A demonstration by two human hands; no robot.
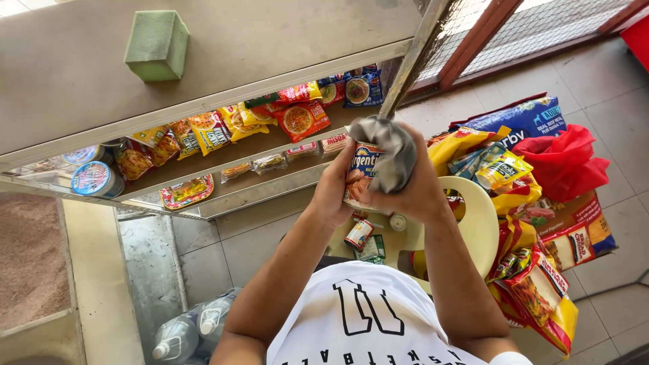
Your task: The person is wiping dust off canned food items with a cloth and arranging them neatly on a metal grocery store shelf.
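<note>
Left hand (336, 192): my fingers wrap the tin can (360, 177).
Right hand (412, 186): my fingers press a grey cloth (391, 152) onto it.

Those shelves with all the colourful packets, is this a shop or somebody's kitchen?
Most likely a small shop. The shelves hold rows of instant noodle packets and tins, and sacks of snacks sit on the floor. The left hand holds a can; the right hand wipes it with a grey cloth.
</note>
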